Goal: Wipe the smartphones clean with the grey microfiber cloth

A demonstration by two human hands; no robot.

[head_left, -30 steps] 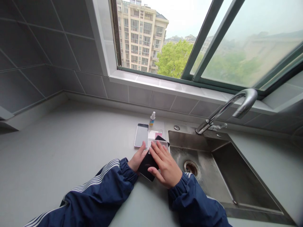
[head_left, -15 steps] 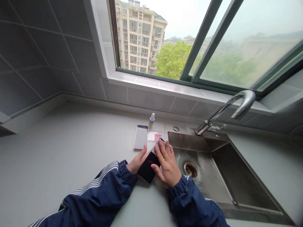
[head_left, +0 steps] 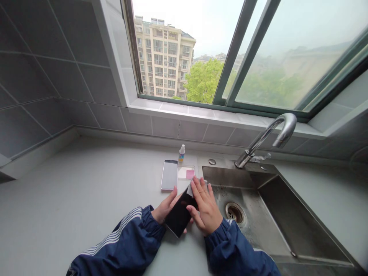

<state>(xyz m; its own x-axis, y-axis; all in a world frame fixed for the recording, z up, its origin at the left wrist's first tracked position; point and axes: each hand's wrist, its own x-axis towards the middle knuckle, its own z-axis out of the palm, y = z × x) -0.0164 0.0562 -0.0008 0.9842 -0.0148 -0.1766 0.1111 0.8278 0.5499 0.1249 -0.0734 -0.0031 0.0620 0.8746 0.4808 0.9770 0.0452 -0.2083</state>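
My left hand [head_left: 166, 206] holds a black phone [head_left: 178, 215] from its left side and below, tilted over the counter. The thumb lies along the phone's edge and some fingertips show under its right side. Over the phone's far end my right hand [head_left: 206, 209] presses a small grey-white cloth [head_left: 190, 191] against the dark screen with flattened fingers. Much of the cloth is hidden beneath those fingers. Just beyond the hands lie a second, light-rimmed phone [head_left: 169, 175] and a clear flat case [head_left: 182, 172] with a pink patch [head_left: 190, 174]. A small white-capped spray bottle [head_left: 182, 154] stands behind them.
A steel sink [head_left: 276, 237] with a drain [head_left: 235, 213] is set into the counter [head_left: 86, 191] close to my right hand. The curved chrome faucet [head_left: 283, 128] rises at its back. Behind runs a tiled wall [head_left: 163, 127] beneath a sliding window [head_left: 232, 76].
My right hand and the cloth have slid toward the phone's far end, so more black screen shows. The whole view has shifted, with the counter things lower in the picture.
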